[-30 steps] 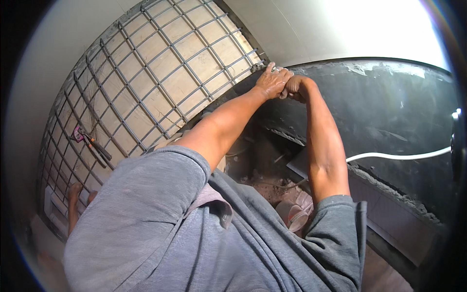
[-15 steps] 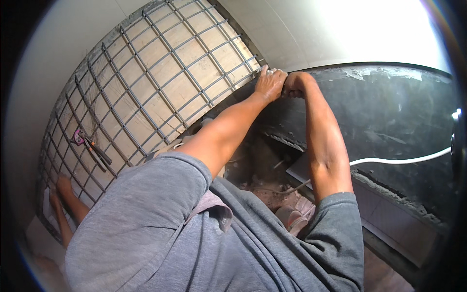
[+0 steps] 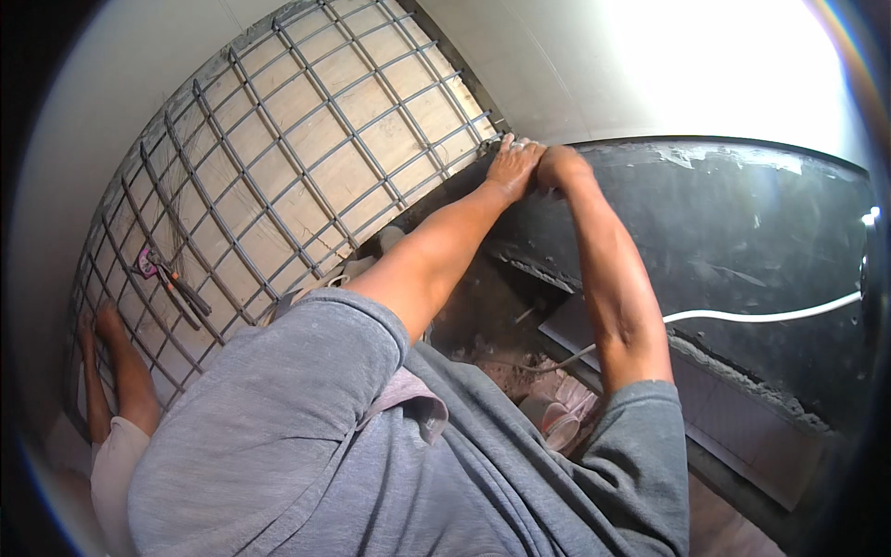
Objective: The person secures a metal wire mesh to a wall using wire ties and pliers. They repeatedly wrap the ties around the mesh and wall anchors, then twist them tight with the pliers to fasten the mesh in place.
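Observation:
My left hand [image 3: 517, 169] is at the far corner, where the steel bar grid [image 3: 318, 190] meets the dark slab [image 3: 715, 218] and the pale wall. Its knuckles are bent and grey with dust, and the fingers are closed over the edge by the bar ends. Right beside it, almost touching, my right hand [image 3: 564, 170] is bent at the wrist and closed, with its fingers turned down and away. What either hand grips is hidden behind the fingers.
Pliers with pink and orange parts [image 3: 173, 284] lie on the grid at left, near loose thin wires. Another person's arms [image 3: 128, 367] reach onto the grid at far left. A white cable [image 3: 761, 315] crosses the slab. Below my arms is a dark gap with rubble [image 3: 506, 371].
My right hand has shifted slightly and its wrist has turned, while my left hand stays at the corner. The other person's arms have moved farther up over the grid.

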Action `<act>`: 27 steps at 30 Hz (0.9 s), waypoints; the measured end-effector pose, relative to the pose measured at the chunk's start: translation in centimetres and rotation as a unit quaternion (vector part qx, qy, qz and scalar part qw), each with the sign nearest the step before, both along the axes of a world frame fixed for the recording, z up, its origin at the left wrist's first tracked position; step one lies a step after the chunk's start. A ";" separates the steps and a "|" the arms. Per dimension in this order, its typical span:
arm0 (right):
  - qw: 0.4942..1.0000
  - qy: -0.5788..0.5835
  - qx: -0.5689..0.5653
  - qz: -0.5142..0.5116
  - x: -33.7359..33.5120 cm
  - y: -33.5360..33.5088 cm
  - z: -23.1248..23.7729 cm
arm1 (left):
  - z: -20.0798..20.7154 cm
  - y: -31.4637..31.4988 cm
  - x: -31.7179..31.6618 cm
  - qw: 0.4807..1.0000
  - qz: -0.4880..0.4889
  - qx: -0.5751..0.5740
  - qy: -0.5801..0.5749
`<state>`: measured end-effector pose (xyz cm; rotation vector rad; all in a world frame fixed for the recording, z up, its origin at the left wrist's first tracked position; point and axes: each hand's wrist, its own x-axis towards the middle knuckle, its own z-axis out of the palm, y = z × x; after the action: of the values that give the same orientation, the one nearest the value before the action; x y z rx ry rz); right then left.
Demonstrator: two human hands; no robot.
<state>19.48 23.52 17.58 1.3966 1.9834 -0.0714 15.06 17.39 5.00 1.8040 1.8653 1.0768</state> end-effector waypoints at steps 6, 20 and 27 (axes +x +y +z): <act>0.927 0.015 0.232 0.294 1.1 -3.0 -1.6 | -0.2 1.0 -2.5 0.996 -0.082 -0.015 -0.029; 0.966 0.031 0.183 0.182 3.1 -4.3 -3.2 | 2.3 -0.8 -2.7 0.987 -0.125 -0.095 0.030; 0.745 0.170 -0.410 -0.498 7.7 1.1 -3.0 | 1.9 -2.3 -0.9 0.959 -0.185 0.009 0.216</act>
<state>27.23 24.62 14.54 1.6538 0.9135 -1.5637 14.15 15.14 6.87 2.4253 1.6226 0.6012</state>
